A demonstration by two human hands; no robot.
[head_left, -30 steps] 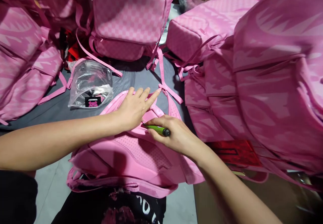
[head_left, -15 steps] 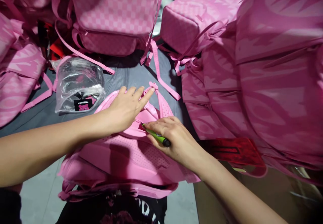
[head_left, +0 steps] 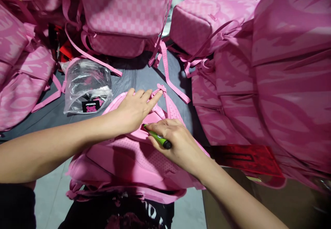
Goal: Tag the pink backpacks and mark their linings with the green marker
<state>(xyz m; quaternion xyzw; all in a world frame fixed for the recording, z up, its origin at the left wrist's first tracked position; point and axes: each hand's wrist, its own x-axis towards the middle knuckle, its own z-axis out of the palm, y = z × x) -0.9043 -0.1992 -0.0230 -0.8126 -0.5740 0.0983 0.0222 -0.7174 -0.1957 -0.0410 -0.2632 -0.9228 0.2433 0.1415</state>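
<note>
A pink backpack [head_left: 124, 167] lies in front of me with its dotted back panel and straps facing up. My left hand [head_left: 134, 110] rests flat on its upper part, fingers spread. Gripped in my right hand [head_left: 176, 137] is a green marker [head_left: 160, 140] with a black end. Its tip points at the pink fabric close to my left hand; my fingers partly hide the tip, so I cannot tell whether it touches.
A clear plastic pouch [head_left: 86, 81] holding a black tag [head_left: 90, 107] lies at the left. A checkered pink backpack [head_left: 126, 8] stands behind. More pink backpacks [head_left: 232, 74] crowd the right, above a red translucent piece [head_left: 250, 158]. Loose straps [head_left: 172, 81] lie on the dark cloth.
The whole view has shifted slightly, so things appear further right. My left hand stays flat on the backpack, and the marker's tip has moved slightly left relative to the fabric.
</note>
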